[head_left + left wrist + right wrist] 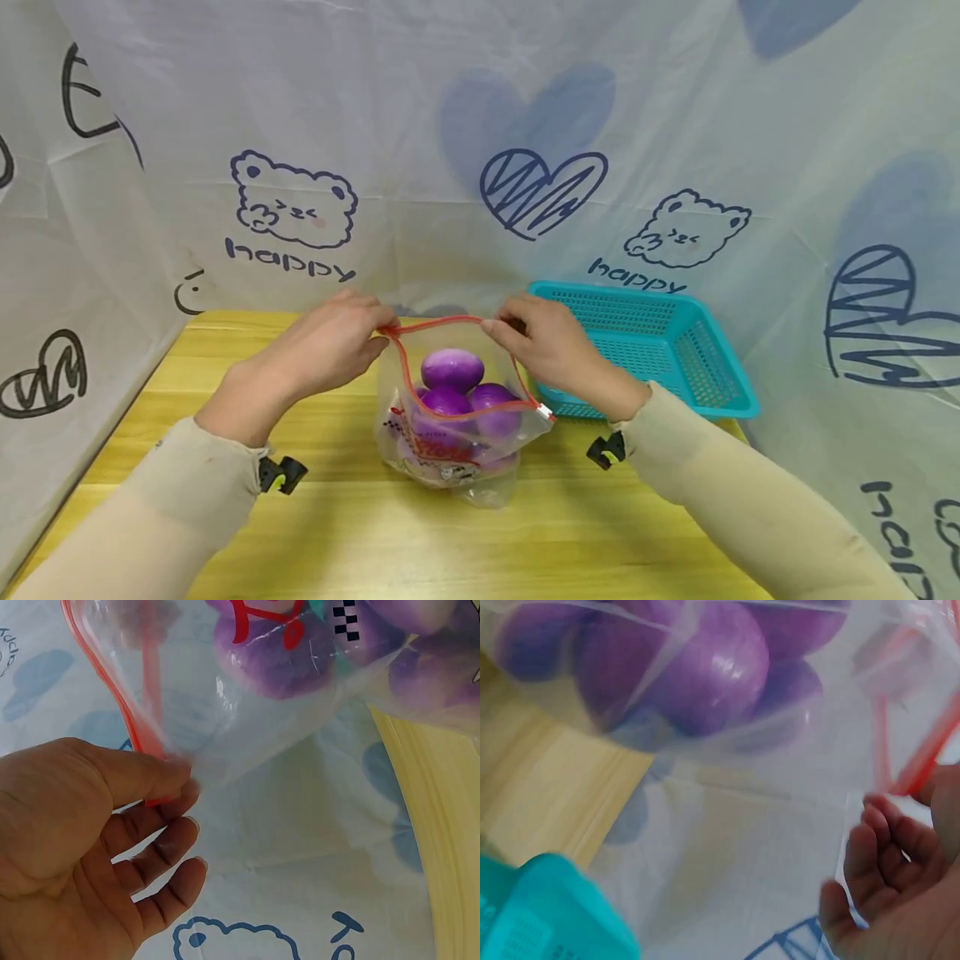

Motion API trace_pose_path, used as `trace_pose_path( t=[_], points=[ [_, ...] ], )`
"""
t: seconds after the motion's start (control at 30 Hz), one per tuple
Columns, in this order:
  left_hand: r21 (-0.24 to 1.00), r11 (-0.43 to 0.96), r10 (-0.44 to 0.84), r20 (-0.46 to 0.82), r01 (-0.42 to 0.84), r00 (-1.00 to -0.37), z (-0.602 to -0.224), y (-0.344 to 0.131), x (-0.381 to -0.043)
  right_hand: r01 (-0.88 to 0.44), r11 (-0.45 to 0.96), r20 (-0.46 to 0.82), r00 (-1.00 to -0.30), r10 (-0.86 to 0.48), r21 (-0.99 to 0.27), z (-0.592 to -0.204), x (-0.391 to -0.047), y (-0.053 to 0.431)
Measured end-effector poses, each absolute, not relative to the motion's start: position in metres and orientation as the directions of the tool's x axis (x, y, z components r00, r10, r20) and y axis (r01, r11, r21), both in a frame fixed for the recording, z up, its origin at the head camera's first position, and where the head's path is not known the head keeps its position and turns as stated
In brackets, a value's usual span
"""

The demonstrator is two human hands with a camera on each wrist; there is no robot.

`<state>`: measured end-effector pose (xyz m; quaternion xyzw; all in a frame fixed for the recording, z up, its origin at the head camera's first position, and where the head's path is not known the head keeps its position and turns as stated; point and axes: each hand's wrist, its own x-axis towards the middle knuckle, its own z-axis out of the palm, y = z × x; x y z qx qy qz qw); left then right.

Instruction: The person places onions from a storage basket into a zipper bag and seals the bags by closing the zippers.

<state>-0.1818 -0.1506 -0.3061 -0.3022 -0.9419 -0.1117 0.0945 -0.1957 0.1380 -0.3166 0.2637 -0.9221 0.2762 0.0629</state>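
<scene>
A clear plastic slider bag (442,454) with a red zip edge stands on the table, its mouth open. Inside it are several round, glossy purple onions (452,371) with paler patches. My left hand (330,342) pinches the left corner of the red edge between thumb and index finger; in the left wrist view the other fingers are loosely bent. At the back right of the mouth, my right hand (543,342) pinches the red edge (930,746). A white slider (545,411) sits at the front right end of the zip.
To the right, a turquoise plastic basket (731,367) with perforated walls stands behind my right forearm. Under everything is a yellowish wooden table (360,542). A white cloth (420,108) with blue hearts and bear drawings hangs behind and at both sides.
</scene>
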Motion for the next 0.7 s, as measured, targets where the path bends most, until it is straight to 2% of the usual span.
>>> trace_pose_path(
  t=[0.13,0.2,0.27,0.37,0.43,0.57,0.7],
  points=[
    [0.14,0.787,0.558,0.253,0.601,-0.79,-0.306,-0.153,-0.18,-0.485,0.666,0.13,-0.851,-0.509,-0.566,-0.312,-0.18,0.164],
    [0.143,0.79,0.555,0.247,0.596,-0.795,-0.305,-0.156,-0.179,-0.502,0.677,0.093,-0.834,-0.544,-0.538,-0.309,-0.168,0.174],
    [0.146,0.791,0.555,0.238,0.595,-0.797,-0.305,-0.157,-0.177,-0.547,0.702,0.088,-0.813,-0.576,-0.457,-0.309,-0.155,0.18],
    [0.15,0.795,0.55,0.232,0.588,-0.802,-0.302,-0.161,-0.174,-0.644,0.715,0.162,-0.763,-0.625,-0.273,-0.316,-0.142,0.181],
    [0.14,0.802,0.541,0.243,0.581,-0.805,-0.299,-0.164,-0.17,-0.678,0.707,0.232,-0.735,-0.638,-0.203,-0.321,-0.142,0.181],
    [0.083,0.834,0.503,0.293,0.545,-0.813,-0.29,-0.171,-0.158,-0.685,0.699,0.364,-0.717,-0.595,-0.207,-0.319,-0.152,0.193],
    [-0.03,0.832,0.535,0.308,0.554,-0.786,-0.291,-0.173,-0.146,-0.662,0.739,0.347,-0.727,-0.592,-0.126,-0.321,-0.166,0.207]
  ],
)
